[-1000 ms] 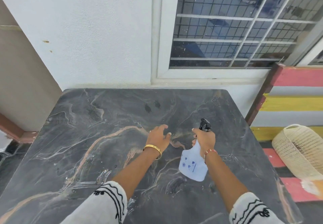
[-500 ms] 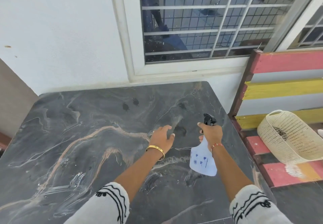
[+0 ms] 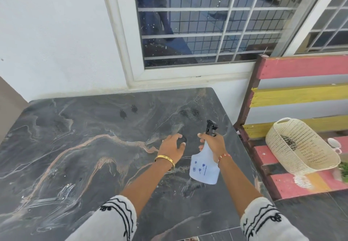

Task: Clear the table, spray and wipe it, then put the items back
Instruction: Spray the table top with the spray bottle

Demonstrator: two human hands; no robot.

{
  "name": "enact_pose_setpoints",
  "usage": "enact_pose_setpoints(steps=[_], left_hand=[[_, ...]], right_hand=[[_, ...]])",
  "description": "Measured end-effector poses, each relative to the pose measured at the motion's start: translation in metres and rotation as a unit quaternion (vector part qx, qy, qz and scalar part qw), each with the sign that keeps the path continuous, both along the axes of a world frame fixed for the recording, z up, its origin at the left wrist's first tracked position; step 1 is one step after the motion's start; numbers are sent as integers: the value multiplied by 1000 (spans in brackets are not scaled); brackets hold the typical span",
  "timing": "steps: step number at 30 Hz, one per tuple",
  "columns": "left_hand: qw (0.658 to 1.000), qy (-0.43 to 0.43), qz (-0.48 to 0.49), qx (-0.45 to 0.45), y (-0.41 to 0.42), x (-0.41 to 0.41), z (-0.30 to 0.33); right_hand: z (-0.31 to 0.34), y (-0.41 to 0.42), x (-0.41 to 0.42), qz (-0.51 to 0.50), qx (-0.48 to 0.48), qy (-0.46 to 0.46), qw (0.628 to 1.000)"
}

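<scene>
The dark marble table fills the lower left, with wet dark spray spots near its far edge. My right hand grips the neck of a white spray bottle with a black nozzle, held above the table's right part and pointing away from me. My left hand hovers just left of it over the tabletop, fingers spread and relaxed, holding nothing. I see no cloth in view.
A white wall and a barred window stand behind the table. To the right is a red, yellow and grey slatted bench with a cream woven basket lying on its seat. Dark floor tiles show at lower right.
The view has swung right, so the bench and basket show more. Both hands with the bottle have moved toward the table's right side; more dark wet spots show near the far edge.
</scene>
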State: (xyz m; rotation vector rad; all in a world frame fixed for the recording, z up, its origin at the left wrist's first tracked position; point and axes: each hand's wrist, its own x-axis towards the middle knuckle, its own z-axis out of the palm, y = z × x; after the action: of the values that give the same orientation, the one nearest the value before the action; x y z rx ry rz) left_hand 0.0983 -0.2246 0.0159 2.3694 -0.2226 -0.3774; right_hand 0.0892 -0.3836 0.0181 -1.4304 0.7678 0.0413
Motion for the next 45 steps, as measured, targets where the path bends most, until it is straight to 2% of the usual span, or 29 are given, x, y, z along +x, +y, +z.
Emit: enact_pose_setpoints(steps=[3,6,9,13,18,24,29,34,36,41,45], left_hand=[[999,-1,27,-17,4,-6,0],[996,-6,83,-26,23,-14,1],[987,-6,157,-39,53,-24,-2],[970,-14,242,-27,103,-45,-4],[953,-21,303,-12,177,-78,-3],[917,-21,399,-8,271,-118,-2],[893,-8,451,1,321,-154,-9],[884,4,467,5,348,-174,-20],[883,-1,469,2,353,-175,-20],[885,0,465,-8,354,-172,-20],[888,4,459,-20,353,-166,-17]], right_hand=[[6,13,2,59,-25,11,998],[13,38,5,174,-71,14,982],[15,70,4,267,-60,5,962],[15,118,-2,315,-36,-6,949],[20,197,-19,366,-40,-10,930],[14,291,-48,465,-67,14,883],[6,342,-71,456,-91,-18,885],[4,371,-81,439,-121,-52,889],[4,378,-80,448,-145,-42,881],[4,379,-74,472,-134,17,871],[2,374,-73,442,-149,28,884]])
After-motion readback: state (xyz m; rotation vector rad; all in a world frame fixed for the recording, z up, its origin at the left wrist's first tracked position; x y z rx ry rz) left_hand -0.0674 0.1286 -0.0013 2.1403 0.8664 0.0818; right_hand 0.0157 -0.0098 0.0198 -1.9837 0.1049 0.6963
